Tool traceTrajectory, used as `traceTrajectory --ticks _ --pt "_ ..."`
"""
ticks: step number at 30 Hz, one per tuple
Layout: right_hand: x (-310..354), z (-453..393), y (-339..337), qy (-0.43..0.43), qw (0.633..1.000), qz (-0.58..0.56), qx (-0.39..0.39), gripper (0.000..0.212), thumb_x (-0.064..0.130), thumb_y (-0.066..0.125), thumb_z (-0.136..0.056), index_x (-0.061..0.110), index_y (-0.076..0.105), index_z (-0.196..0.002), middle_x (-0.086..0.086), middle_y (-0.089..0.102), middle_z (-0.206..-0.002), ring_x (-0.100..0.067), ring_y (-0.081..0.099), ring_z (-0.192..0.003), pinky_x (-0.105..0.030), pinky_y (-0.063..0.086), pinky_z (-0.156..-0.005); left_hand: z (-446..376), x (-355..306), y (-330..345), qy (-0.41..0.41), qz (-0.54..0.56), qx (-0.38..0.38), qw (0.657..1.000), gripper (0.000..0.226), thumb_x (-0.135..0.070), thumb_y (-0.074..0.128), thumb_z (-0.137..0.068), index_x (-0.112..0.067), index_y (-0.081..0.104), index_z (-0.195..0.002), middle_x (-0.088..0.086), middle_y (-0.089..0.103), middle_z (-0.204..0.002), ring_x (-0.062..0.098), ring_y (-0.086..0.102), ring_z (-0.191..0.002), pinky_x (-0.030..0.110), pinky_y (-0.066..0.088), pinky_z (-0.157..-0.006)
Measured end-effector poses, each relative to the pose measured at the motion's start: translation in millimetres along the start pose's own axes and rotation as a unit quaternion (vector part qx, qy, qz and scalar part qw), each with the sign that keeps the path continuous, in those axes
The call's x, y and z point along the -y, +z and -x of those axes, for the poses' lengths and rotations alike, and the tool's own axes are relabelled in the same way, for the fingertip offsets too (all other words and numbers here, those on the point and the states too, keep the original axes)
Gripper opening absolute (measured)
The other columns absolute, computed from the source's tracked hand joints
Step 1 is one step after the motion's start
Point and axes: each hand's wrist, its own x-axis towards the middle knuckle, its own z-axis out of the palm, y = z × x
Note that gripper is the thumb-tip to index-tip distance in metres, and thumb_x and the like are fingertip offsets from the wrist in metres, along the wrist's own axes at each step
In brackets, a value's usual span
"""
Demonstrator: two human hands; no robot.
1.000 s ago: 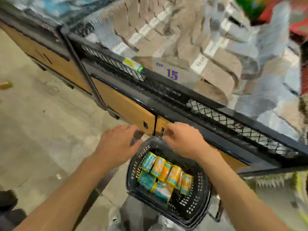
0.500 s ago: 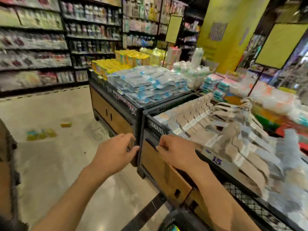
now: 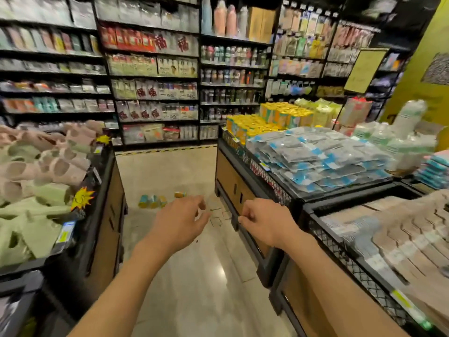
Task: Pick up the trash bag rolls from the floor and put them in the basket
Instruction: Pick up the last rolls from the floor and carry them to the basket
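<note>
Several trash bag rolls (image 3: 151,201), teal and yellow, lie together on the floor down the aisle, and one more roll (image 3: 180,194) lies just to their right. My left hand (image 3: 179,222) is stretched forward at mid-height with loosely bent fingers and holds nothing. My right hand (image 3: 264,224) is held out beside it, fingers loosely curled, also holding nothing. Both hands are well short of the rolls. The basket is out of view.
A display bin of green and pink goods (image 3: 48,190) borders the aisle on the left. Bins with blue-grey packs (image 3: 323,161) and hangers (image 3: 401,239) border it on the right. Tall stocked shelves (image 3: 155,88) close off the far end. Beige floor (image 3: 194,276) runs between the bins.
The view has lifted from the basket of rolls at my feet and turned down the aisle. The basket has dropped out of sight, and both hands stay held out in front.
</note>
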Motion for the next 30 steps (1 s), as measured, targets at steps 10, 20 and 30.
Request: traceTrajectory --ticks 10,20,30 --pt "-11.5 -220.2 34.4 -0.044 0.998 -0.036 0.000 0.017 0.041 0.051 -0.098 0.030 0.057 -0.087 0.010 0.060 -0.087 -0.015 0.059 -0.082 -0.034 0.046 -0.064 -145.4 102.1 20.7 -0.075 -0.027 -0.018 0.997 0.013 -0.039 0.050 -0.100 -0.029 0.059 -0.099 -0.014 0.059 -0.086 0.013 0.063 -0.085 0.033 0.046 -0.064" --pt "-10.4 -417.1 89.8 -0.042 0.995 -0.086 0.021 0.018 0.043 0.050 -0.098 0.029 0.060 -0.092 0.009 0.067 -0.089 -0.016 0.065 -0.084 -0.039 0.055 -0.071 -271.3 235.4 58.4 -0.186 -0.009 -0.020 0.982 0.014 -0.044 0.050 -0.098 -0.035 0.053 -0.087 -0.012 0.059 -0.073 0.010 0.062 -0.076 0.036 0.052 -0.064" --pt "6.9 -626.7 108.9 0.001 0.996 -0.087 0.025 0.022 0.044 0.049 -0.100 0.028 0.059 -0.088 0.009 0.065 -0.079 -0.009 0.061 -0.072 -0.037 0.054 -0.066 -462.0 362.9 74.7 -0.175 -0.005 0.008 0.984 0.017 -0.044 0.049 -0.099 -0.030 0.058 -0.094 -0.010 0.065 -0.083 0.014 0.064 -0.083 0.034 0.048 -0.064"
